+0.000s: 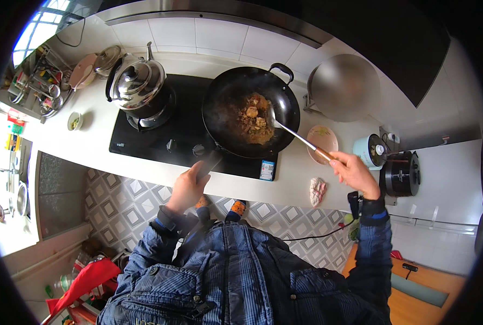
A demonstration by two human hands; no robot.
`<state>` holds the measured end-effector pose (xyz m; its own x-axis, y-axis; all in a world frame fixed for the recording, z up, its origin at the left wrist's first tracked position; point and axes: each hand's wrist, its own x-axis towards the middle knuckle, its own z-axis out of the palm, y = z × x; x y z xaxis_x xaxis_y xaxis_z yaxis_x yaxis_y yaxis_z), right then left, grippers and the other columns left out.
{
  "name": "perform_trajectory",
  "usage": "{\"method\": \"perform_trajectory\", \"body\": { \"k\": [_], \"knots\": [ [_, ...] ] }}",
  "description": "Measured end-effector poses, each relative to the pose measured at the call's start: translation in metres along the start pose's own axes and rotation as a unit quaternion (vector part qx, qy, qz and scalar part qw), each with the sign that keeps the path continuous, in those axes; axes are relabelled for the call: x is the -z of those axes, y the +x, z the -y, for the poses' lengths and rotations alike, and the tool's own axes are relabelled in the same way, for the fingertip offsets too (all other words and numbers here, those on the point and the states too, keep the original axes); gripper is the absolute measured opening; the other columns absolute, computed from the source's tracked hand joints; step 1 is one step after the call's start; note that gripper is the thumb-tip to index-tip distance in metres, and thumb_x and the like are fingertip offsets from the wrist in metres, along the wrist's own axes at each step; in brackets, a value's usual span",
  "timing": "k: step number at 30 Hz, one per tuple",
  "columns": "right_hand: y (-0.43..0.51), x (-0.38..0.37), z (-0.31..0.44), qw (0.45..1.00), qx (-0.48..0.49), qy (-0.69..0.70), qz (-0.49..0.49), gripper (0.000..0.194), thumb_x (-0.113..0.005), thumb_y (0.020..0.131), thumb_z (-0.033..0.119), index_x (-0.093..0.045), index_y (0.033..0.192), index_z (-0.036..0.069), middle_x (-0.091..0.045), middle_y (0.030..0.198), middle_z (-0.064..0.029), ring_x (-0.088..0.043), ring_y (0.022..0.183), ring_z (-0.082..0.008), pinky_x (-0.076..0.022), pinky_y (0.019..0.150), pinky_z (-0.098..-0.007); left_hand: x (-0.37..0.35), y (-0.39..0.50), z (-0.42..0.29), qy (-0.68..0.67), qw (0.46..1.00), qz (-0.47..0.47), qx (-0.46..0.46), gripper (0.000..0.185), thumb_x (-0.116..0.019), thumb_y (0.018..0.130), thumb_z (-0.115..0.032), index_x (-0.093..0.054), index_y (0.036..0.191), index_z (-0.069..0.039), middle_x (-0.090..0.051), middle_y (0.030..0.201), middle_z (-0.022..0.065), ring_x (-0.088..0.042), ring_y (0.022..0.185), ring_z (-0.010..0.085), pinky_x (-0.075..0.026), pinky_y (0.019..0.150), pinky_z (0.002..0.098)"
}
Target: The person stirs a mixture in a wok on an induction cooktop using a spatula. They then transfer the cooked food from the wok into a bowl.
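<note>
A black wok [225,93] sits on the right side of a black glass hob [188,93], with browned chunks of food [255,120] and sauce in it. My left hand [188,185] grips the wok's long dark handle [209,165] at the counter's front edge. In my right hand [353,172] is the wooden handle of a metal wok spatula [296,136]; its blade rests in the wok at the right side of the food. Faint steam hangs over the wok's left part.
A steel kettle [140,83] stands on the left burner, a small bowl [75,121] left of it. Right of the wok are a pink plate [322,140], a crumpled cloth [318,191], a large round metal lid [345,87], a light blue electric pot [367,152] and a black cooker [400,174].
</note>
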<state>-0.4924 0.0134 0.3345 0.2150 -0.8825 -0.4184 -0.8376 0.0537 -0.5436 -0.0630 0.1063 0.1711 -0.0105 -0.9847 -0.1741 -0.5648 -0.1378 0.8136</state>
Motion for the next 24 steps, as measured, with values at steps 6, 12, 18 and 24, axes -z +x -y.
{"method": "perform_trajectory", "body": {
  "k": [6,12,18,24],
  "knots": [
    [0.025,0.034,0.053,0.894,0.152,-0.413,-0.085,0.026,-0.065,0.079,0.007,-0.076,0.102,0.008,-0.069,0.088,-0.0148,-0.068,0.086,-0.0372,-0.0537,0.077,-0.0473,0.002,0.0,-0.002,0.003,1.0,0.01,0.0,0.049,-0.071,0.094,-0.02,-0.057,0.136,0.0,-0.071,0.102,0.0279,-0.072,0.095,0.0411,-0.057,0.084,0.0406],
    [0.056,0.003,0.097,0.858,0.287,-0.401,-0.143,0.019,-0.064,0.075,0.003,-0.076,0.088,0.006,-0.066,0.081,-0.0134,-0.068,0.08,-0.0351,-0.0556,0.073,-0.0439,-0.001,0.0,0.003,0.008,1.0,0.002,0.005,0.045,-0.069,0.092,-0.019,-0.058,0.134,-0.004,-0.072,0.102,0.0242,-0.071,0.094,0.0424,-0.057,0.082,0.0445],
    [0.065,0.019,0.081,0.821,0.254,-0.487,-0.154,0.03,-0.065,0.079,0.002,-0.08,0.102,0.013,-0.061,0.085,-0.0108,-0.067,0.081,-0.0317,-0.053,0.069,-0.0424,-0.003,0.0,0.007,-0.002,1.0,-0.001,0.009,0.047,-0.07,0.092,-0.02,-0.058,0.134,-0.001,-0.072,0.104,0.0255,-0.07,0.097,0.0433,-0.057,0.084,0.0441],
    [0.101,0.0,0.085,0.807,0.302,-0.473,-0.183,0.028,-0.066,0.082,0.008,-0.08,0.105,0.016,-0.063,0.087,-0.0087,-0.068,0.081,-0.0284,-0.0556,0.071,-0.0396,-0.001,0.0,0.005,0.003,1.0,0.005,0.004,0.05,-0.069,0.095,-0.021,-0.056,0.137,0.001,-0.071,0.107,0.0279,-0.072,0.099,0.0405,-0.056,0.087,0.041]
  ]
}}
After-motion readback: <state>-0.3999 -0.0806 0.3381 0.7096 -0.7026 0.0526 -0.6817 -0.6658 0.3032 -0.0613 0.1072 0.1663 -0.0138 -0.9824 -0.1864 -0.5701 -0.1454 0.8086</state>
